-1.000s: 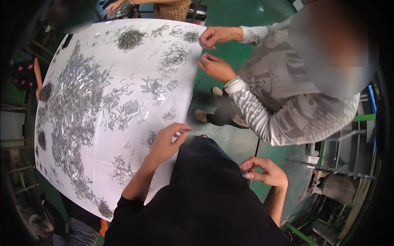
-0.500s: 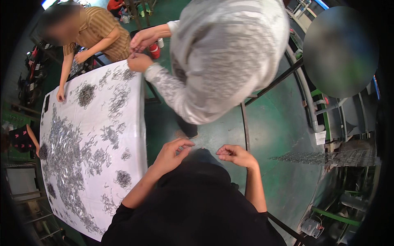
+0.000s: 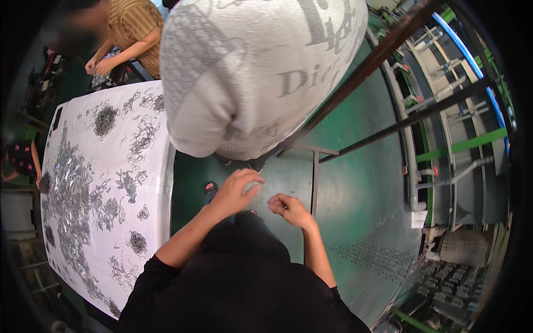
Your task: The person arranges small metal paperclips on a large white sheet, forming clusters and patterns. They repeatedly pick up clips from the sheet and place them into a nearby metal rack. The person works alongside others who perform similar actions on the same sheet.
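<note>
In front of my body, over the green floor, I have both hands raised close together. My left hand (image 3: 236,193) is open, its fingers stretched forward and the thumb apart, with nothing visible in it. My right hand (image 3: 291,210) is closed, fingers curled in toward the thumb; whatever they may hold is hidden or too small to make out. To the left stands a table with a white cover (image 3: 158,200), away from both hands. Many small bent metal pieces (image 3: 72,191) are spread over it, some gathered in dark heaps (image 3: 137,242).
A person in a light grey patterned top (image 3: 261,77) stands directly ahead, back toward me. Another in a striped brown shirt (image 3: 136,33) works beyond the table; a third's arm (image 3: 36,161) reaches its left edge. Dark metal bars (image 3: 361,72) and racks (image 3: 444,155) line the right.
My view has shifted rightward. The person in grey has turned their back to me, and their hands are hidden now. The striped-shirt person's hand has left the table, and their hands are together.
</note>
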